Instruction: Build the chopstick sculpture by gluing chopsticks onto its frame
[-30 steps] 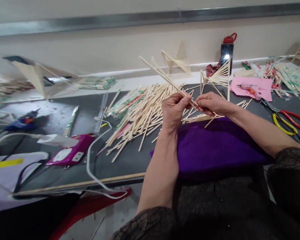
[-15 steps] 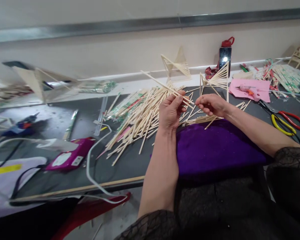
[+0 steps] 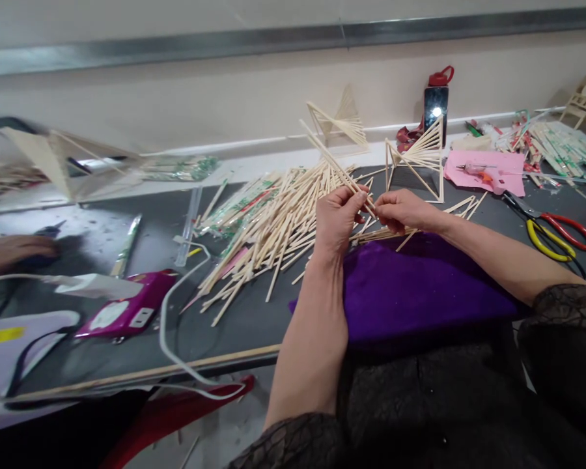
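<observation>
Our left hand (image 3: pixel 338 213) pinches sticks (image 3: pixel 333 161); whether our right hand (image 3: pixel 401 210) pinches their ends, we cannot tell. A loose grip could drop them onto the pile (image 3: pixel 273 228).

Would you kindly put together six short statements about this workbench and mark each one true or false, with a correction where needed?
1. The left hand holds thin wooden sticks. True.
2. The pink glue gun is gripped in the right hand. False: it lies on the pink sheet.
3. The phone lies flat. False: it stands upright in front of the red-capped bottle.
4. The hand tool at the right has one red handle and one yellow handle. True.
5. The cloth below the hands is green. False: it is purple.
6. Another person's hand shows at the left edge. True.
</observation>
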`<state>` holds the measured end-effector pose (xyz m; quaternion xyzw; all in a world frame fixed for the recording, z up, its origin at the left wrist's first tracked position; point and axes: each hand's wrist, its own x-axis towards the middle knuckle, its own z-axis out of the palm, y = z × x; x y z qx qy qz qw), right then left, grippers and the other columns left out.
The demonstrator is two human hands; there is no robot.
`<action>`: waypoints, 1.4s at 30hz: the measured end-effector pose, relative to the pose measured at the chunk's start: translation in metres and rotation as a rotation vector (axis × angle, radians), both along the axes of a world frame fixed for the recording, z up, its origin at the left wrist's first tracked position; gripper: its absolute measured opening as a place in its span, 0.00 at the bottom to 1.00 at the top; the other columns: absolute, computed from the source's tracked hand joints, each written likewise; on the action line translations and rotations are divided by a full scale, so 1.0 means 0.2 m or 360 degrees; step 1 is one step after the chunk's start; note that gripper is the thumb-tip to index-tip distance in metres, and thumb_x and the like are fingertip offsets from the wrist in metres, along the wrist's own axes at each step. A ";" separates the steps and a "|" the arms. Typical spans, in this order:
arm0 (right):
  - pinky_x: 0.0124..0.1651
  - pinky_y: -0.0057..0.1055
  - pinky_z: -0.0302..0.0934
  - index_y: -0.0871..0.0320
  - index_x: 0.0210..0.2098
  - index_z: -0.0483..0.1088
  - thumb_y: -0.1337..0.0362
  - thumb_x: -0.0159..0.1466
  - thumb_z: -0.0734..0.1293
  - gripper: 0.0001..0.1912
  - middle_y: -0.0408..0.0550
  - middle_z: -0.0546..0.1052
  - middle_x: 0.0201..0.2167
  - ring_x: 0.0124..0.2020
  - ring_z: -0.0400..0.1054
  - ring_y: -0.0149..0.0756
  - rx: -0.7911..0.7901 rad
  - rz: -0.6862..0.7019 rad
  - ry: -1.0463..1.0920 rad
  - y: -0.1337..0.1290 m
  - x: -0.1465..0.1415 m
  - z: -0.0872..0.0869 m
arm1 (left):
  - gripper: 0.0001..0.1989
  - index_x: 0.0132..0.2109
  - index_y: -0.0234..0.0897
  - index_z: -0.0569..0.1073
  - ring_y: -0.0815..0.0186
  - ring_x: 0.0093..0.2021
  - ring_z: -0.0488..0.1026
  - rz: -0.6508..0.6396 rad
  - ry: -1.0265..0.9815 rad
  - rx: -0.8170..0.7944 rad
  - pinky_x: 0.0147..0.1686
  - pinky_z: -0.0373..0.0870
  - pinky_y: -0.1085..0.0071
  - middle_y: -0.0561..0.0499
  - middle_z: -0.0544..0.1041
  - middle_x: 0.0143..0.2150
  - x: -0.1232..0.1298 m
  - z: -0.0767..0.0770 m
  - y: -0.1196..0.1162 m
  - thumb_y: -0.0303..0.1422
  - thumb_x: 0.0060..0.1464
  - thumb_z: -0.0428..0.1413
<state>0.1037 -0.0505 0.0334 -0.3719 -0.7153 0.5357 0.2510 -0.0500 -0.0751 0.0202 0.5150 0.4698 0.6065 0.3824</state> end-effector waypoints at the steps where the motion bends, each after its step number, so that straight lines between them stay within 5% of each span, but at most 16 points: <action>1: 0.16 0.20 0.54 0.59 0.25 0.64 0.74 0.61 0.59 0.10 0.37 0.66 0.13 0.12 0.60 0.24 0.0087 0.0000 -0.0103 0.00 0.00 0.00 | 0.05 0.32 0.35 0.77 0.72 0.22 0.70 0.0006 0.0040 -0.0009 0.18 0.63 0.79 0.54 0.75 0.23 0.00 0.00 0.00 0.32 0.46 0.60; 9: 0.28 0.25 0.50 0.64 0.26 0.71 0.73 0.64 0.58 0.13 0.46 0.73 0.21 0.23 0.65 0.28 0.1007 0.0065 -0.0887 -0.03 -0.02 0.05 | 0.06 0.31 0.34 0.77 0.72 0.22 0.70 -0.0024 0.0291 -0.0012 0.22 0.67 0.78 0.54 0.76 0.22 0.00 -0.01 0.01 0.32 0.44 0.59; 13: 0.29 0.25 0.50 0.64 0.27 0.73 0.72 0.65 0.57 0.15 0.47 0.74 0.23 0.25 0.65 0.28 0.1099 0.0052 -0.0885 -0.03 -0.03 0.05 | 0.05 0.29 0.35 0.78 0.72 0.21 0.68 -0.0031 0.0222 0.0010 0.22 0.67 0.78 0.53 0.76 0.22 -0.01 0.00 0.01 0.32 0.43 0.60; 18: 0.22 0.21 0.53 0.61 0.23 0.67 0.74 0.61 0.57 0.13 0.39 0.66 0.13 0.15 0.62 0.25 0.0621 0.0043 -0.0539 -0.02 0.00 0.04 | 0.07 0.30 0.35 0.78 0.71 0.21 0.70 -0.0060 0.0140 0.0004 0.22 0.67 0.77 0.53 0.77 0.23 -0.01 0.00 0.00 0.34 0.42 0.62; 25: 0.11 0.17 0.50 0.62 0.24 0.68 0.77 0.57 0.58 0.10 0.35 0.66 0.12 0.09 0.56 0.20 -0.0092 0.0110 0.0161 0.00 0.02 0.03 | 0.10 0.31 0.34 0.77 0.71 0.21 0.72 -0.0217 -0.0127 0.0008 0.21 0.66 0.77 0.53 0.76 0.22 -0.03 0.00 0.00 0.35 0.40 0.64; 37: 0.09 0.16 0.48 0.63 0.24 0.68 0.75 0.58 0.60 0.09 0.36 0.67 0.13 0.07 0.53 0.18 -0.0518 0.0153 0.0506 -0.03 0.00 0.02 | 0.12 0.31 0.37 0.75 0.73 0.22 0.70 -0.0309 -0.0313 0.0072 0.19 0.64 0.78 0.54 0.73 0.24 -0.03 0.01 -0.01 0.39 0.42 0.65; 42: 0.09 0.17 0.47 0.63 0.23 0.68 0.76 0.61 0.60 0.12 0.36 0.66 0.14 0.08 0.52 0.18 -0.0552 -0.0053 0.0500 0.00 -0.01 0.00 | 0.11 0.32 0.39 0.76 0.72 0.25 0.71 -0.0230 -0.0315 0.0121 0.21 0.67 0.77 0.53 0.76 0.27 -0.04 0.01 -0.01 0.39 0.43 0.65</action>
